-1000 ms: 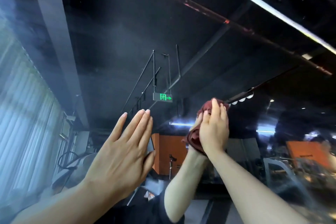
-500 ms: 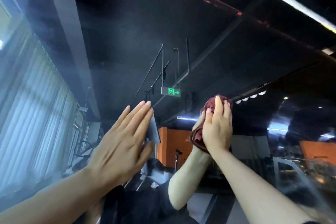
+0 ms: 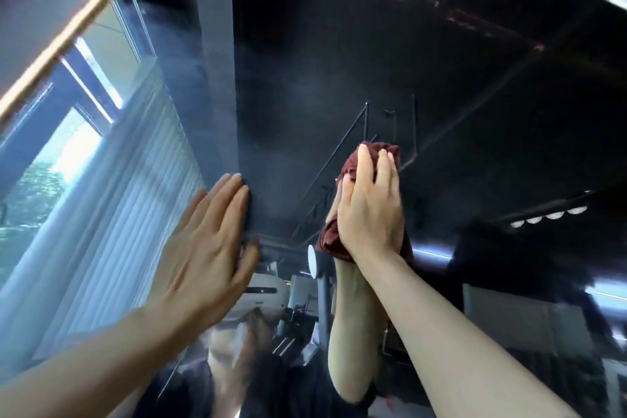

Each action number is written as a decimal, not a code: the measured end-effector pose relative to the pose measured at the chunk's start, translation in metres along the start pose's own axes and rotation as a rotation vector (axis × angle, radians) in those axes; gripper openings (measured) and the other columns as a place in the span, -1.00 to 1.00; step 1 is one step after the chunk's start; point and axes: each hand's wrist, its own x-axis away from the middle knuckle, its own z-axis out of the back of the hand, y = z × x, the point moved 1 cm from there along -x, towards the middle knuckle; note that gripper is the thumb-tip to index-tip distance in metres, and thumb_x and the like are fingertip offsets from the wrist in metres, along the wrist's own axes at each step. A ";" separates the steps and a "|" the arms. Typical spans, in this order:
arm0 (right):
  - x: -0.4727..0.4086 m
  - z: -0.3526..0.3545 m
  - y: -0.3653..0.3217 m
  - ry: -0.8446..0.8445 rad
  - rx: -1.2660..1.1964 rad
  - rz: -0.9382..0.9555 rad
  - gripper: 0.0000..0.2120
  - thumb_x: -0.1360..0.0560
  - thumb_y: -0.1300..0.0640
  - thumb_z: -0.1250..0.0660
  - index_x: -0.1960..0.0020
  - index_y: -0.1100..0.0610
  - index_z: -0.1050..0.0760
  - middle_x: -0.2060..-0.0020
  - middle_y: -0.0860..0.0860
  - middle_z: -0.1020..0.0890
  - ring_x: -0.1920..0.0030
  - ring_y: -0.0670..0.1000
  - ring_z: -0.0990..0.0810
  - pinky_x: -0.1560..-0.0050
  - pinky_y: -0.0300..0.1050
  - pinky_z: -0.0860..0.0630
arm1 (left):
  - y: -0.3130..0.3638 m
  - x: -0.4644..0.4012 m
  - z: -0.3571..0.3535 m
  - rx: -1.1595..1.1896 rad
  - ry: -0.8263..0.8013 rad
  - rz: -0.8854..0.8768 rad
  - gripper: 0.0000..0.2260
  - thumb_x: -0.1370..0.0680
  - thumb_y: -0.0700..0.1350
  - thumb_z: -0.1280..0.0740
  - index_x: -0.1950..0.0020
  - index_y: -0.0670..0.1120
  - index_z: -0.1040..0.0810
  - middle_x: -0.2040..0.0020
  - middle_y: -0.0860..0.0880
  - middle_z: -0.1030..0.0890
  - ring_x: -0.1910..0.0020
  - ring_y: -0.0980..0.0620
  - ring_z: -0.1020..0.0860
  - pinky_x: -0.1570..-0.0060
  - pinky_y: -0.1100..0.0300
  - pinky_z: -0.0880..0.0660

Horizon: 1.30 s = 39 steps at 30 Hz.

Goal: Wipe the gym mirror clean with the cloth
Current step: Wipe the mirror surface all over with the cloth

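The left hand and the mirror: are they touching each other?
Touching. In the head view the left hand lies flat with straight fingers on the mirror, and its reflection meets it at the palm edge with no gap visible.

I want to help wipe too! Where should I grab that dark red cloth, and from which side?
Probably take the bunched dark red cloth flat under your palm from the room side, as the right hand does: it lies against the gym mirror, so only its outer face is reachable. Straight fingers spread it; the loose lower fold below the wrist could be pinched instead.
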 end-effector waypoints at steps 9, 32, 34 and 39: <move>0.028 -0.003 -0.024 -0.117 -0.069 0.399 -0.49 -0.60 0.14 -0.24 -0.54 0.15 -0.31 -0.50 0.22 -0.35 -0.53 0.23 -0.28 -0.46 0.13 -0.30 | 0.006 0.003 -0.002 -0.116 0.008 -0.058 -0.39 -0.63 0.11 -0.03 -0.55 -0.28 -0.25 -0.55 -0.27 -0.26 -0.56 -0.16 -0.18 -0.55 0.02 0.08; 0.149 0.038 0.070 -0.074 -0.002 0.302 -0.52 -0.60 0.19 -0.20 -0.52 0.19 -0.34 -0.49 0.25 -0.36 -0.52 0.23 -0.29 -0.47 0.11 -0.32 | 0.110 0.088 -0.017 0.190 -0.095 -0.186 -0.42 -0.58 -0.22 -0.20 -0.58 -0.29 -0.15 -0.61 -0.21 -0.12 -0.61 -0.11 -0.07 -0.55 -0.09 -0.04; 0.151 0.048 0.092 0.016 0.026 0.037 -0.52 -0.62 0.13 -0.11 -0.52 0.20 -0.34 -0.49 0.25 -0.35 -0.52 0.24 -0.29 -0.47 0.14 -0.34 | 0.112 0.106 -0.015 0.187 -0.120 -0.174 -0.42 -0.60 -0.18 -0.21 -0.59 -0.28 -0.14 -0.61 -0.20 -0.11 -0.61 -0.10 -0.06 -0.55 -0.14 -0.07; 0.200 0.039 0.046 0.000 -0.001 -0.010 -0.50 -0.60 0.24 -0.24 -0.54 0.18 -0.31 -0.50 0.29 -0.33 -0.54 0.26 -0.23 -0.53 0.11 -0.20 | 0.126 0.135 -0.019 0.219 -0.168 -0.130 -0.42 -0.59 -0.22 -0.20 -0.58 -0.30 -0.13 -0.61 -0.22 -0.11 -0.61 -0.13 -0.06 -0.57 -0.11 0.00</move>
